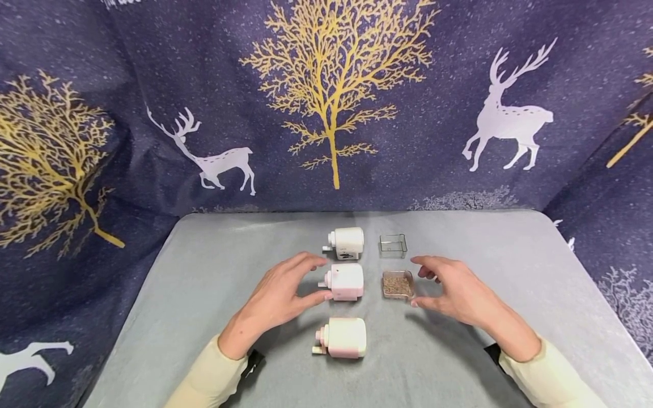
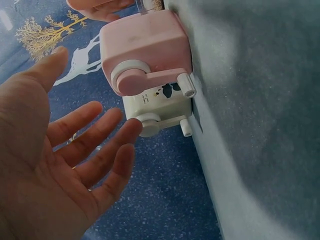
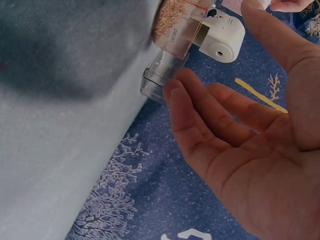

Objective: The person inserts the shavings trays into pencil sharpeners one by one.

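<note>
Grey table (image 1: 418,362), left hand (image 1: 283,289) wide, right hand (image 1: 456,289) wide, shavings tray (image 3: 186,37) lettering (image 3: 174,35) from right wrist only

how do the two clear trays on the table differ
The nearer tray holds brown shavings, while the farther tray shows none. The nearer tray sits across from the middle pink sharpener; the farther tray sits across from the white sharpener. Both are see-through, boxy and right of the sharpeners.

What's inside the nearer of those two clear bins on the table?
Brown shavings lie in the nearer clear bin; anything buried in the middle of them is covered and can't be seen.
</note>
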A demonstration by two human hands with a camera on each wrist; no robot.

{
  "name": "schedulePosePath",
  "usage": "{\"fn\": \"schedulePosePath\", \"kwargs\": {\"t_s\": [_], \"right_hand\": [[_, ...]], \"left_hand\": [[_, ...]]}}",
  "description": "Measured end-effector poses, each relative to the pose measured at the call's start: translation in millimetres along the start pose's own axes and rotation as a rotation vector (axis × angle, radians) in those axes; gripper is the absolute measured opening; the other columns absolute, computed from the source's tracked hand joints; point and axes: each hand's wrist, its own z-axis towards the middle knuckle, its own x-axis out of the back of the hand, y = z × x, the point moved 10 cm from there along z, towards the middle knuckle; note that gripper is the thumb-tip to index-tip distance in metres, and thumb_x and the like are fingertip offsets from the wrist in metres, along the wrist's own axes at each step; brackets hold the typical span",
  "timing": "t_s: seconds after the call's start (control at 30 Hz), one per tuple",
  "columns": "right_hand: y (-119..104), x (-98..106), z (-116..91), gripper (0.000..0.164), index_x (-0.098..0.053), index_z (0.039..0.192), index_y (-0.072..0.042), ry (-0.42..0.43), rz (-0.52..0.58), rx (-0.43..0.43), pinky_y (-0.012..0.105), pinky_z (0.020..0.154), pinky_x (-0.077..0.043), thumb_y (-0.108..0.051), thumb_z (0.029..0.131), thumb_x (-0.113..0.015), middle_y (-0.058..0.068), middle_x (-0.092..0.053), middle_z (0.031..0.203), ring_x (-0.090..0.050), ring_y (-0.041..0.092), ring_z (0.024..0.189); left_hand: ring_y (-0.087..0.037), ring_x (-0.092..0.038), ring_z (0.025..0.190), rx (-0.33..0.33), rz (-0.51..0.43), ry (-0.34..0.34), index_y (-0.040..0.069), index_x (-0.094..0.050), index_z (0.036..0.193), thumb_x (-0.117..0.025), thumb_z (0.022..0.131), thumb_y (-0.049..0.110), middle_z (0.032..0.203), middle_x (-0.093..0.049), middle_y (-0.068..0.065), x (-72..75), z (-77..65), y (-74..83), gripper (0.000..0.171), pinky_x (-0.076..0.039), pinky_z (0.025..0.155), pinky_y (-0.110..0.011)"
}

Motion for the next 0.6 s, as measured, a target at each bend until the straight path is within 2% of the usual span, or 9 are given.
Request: {"fn": "schedulePosePath", "kwargs": {"t_s": [0.23, 0.6], "right_hand": [[0, -6, 1, 0.080, -0.057, 0.131, -0.003, -0.013, 0.007, 0.011, 0.038, 0.079, -0.055, -0.035, 0.065, -0.089, 0.004, -0.068, 0.098, -0.064, 0.018, 0.089], [2, -21, 4, 0.079, -0.056, 0.130, 0.002, -0.060, 0.012, 0.016, 0.038, 0.081, -0.054, -0.030, 0.066, -0.088, 0.002, -0.067, 0.093, -0.063, 0.017, 0.085]], "left_hand": [[-0.008, -0.056, 0.111, -0.003, -0.002, 0.006, 0.023, -0.057, 0.134, -0.067, 0.085, 0.056, 0.127, -0.054, 0.017, -2.8, 1.9, -1.9, 0.060, -0.049, 0.087, -0.029], [-0.012, -0.058, 0.105, 0.000, -0.028, -0.032, 0.023, -0.055, 0.135, -0.068, 0.086, 0.053, 0.125, -0.056, 0.010, -10.4, 6.2, -3.6, 0.059, -0.051, 0.082, -0.032]]}}
